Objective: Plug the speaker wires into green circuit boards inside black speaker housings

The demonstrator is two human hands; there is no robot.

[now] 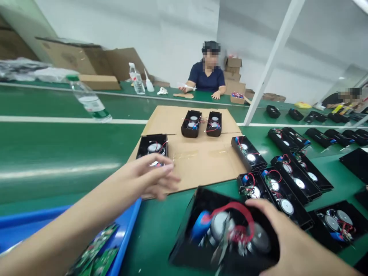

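My right hand grips the right end of an open black speaker housing at the bottom centre. Inside the housing are a blue cylinder, red wires and round speaker backs, slightly blurred. My left hand is in the air with its fingers apart and nothing in it. Behind its fingers, another black housing lies on the left part of a flattened cardboard sheet. Two more housings stand at the back of the sheet, and one lies at its right edge.
A blue tray with green circuit boards is at lower left. Several housings crowd the right side. A bottle stands at left. A person sits across the green table; another is at far right.
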